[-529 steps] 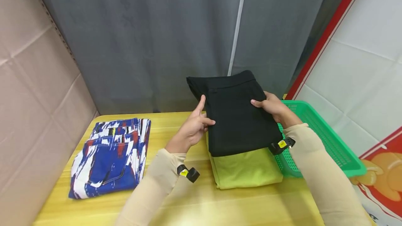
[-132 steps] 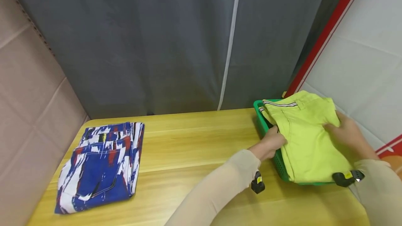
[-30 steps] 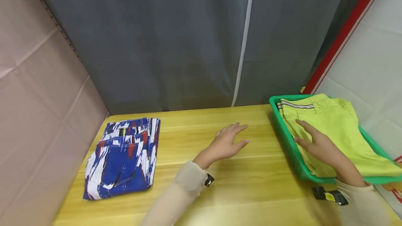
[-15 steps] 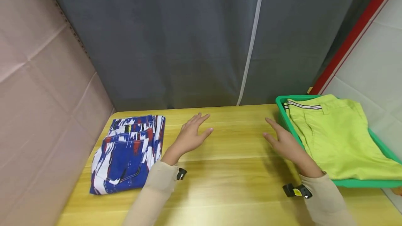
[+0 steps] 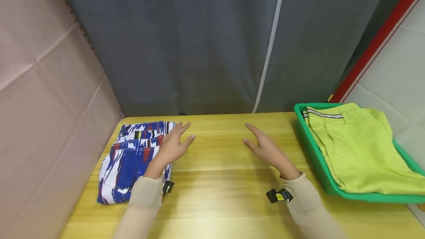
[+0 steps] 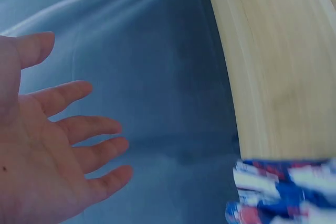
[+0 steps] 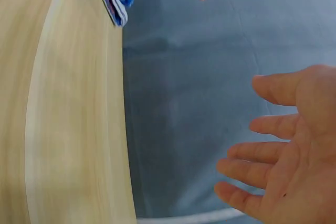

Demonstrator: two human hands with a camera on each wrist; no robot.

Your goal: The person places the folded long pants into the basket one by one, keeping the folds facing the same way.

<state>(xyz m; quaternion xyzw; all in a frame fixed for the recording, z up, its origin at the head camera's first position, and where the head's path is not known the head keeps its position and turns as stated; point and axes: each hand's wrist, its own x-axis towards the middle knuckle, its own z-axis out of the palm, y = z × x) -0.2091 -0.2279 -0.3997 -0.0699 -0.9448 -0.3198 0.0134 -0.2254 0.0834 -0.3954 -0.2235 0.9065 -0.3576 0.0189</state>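
Folded blue, white and red patterned jeans [image 5: 132,165] lie at the left of the table. My left hand [image 5: 170,148] overlaps their right side in the head view, fingers spread, holding nothing; the left wrist view shows its palm and the jeans [image 6: 283,190] below to the right. Over the middle of the table my right hand [image 5: 267,152] hovers with fingers extended and nothing in its grasp. Folded yellow-green trousers [image 5: 362,150] with a striped waistband fill the green basket [image 5: 312,154] at the right, one end draped over its front rim.
The wooden table [image 5: 212,194] ends at a grey curtain [image 5: 186,47] along the back. A pale pink cloth wall [image 5: 49,121] stands at the left, and a white panel with a red border [image 5: 391,80] rises behind the basket.
Earlier, both hands held folded black trousers, then set the yellow-green ones in the basket. Since then both hands have swung left, away from the basket, the left one reaching the jeans.
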